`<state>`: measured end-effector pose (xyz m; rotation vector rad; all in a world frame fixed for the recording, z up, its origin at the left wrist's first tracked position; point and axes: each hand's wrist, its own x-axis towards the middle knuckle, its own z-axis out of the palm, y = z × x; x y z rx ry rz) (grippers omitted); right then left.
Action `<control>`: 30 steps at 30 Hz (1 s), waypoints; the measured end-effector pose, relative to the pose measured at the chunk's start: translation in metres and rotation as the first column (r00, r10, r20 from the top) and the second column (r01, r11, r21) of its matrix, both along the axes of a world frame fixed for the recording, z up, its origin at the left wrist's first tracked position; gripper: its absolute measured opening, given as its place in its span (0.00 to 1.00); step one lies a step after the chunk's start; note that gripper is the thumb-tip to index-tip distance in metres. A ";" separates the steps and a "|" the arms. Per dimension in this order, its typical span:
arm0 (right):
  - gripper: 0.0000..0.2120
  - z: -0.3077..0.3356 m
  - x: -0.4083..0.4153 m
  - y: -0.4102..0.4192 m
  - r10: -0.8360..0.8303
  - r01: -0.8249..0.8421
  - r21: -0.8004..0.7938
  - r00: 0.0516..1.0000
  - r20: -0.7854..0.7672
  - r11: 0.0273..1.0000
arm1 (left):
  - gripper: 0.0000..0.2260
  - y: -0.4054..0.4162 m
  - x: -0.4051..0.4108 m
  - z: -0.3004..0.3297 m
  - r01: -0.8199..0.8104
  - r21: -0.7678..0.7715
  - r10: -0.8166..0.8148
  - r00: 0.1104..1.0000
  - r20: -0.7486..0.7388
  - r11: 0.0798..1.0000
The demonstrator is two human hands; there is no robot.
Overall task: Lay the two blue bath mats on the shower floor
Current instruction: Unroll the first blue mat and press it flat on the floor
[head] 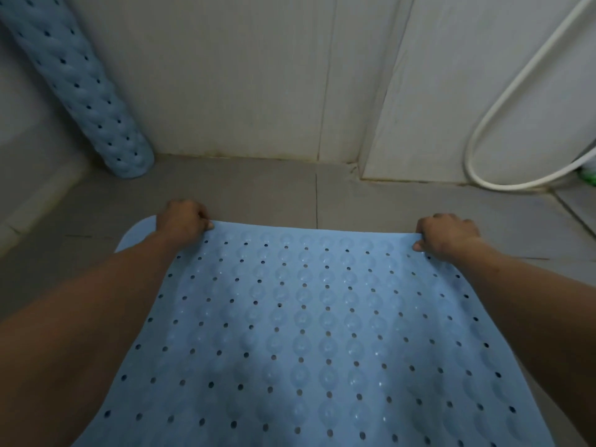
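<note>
A light blue bath mat (316, 333) with rows of small holes and suction cups spreads out in front of me above the grey shower floor (258, 188). My left hand (183, 221) grips its far edge near the left corner. My right hand (446, 235) grips the same edge near the right corner. The mat's lower part runs out of view at the bottom. A second blue bath mat (80, 88) is rolled up and leans against the wall in the far left corner, its end on the floor.
Grey tiled walls close the shower at the back and on the right. A white shower hose (493, 124) loops down the right wall to the floor. Something green (588, 179) sits at the right edge. A low ledge runs along the left.
</note>
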<state>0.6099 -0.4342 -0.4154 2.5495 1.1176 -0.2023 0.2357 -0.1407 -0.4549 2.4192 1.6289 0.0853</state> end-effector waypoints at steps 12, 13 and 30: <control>0.27 -0.040 -0.116 -0.048 0.107 -0.019 0.410 0.976 -0.192 0.912 | 0.33 -0.105 -0.100 -0.036 0.051 -0.154 -0.060 0.997 -0.055 0.987; 0.28 -0.039 -0.135 -0.051 0.136 -0.035 0.411 0.966 -0.220 0.911 | 0.33 -0.115 -0.109 -0.037 0.067 -0.170 -0.078 0.995 -0.059 0.983; 0.29 0.008 -0.304 -0.005 0.284 -0.213 0.201 0.841 -0.461 0.956 | 0.39 -0.160 -0.140 -0.017 0.074 -0.388 -0.132 0.983 -0.127 0.919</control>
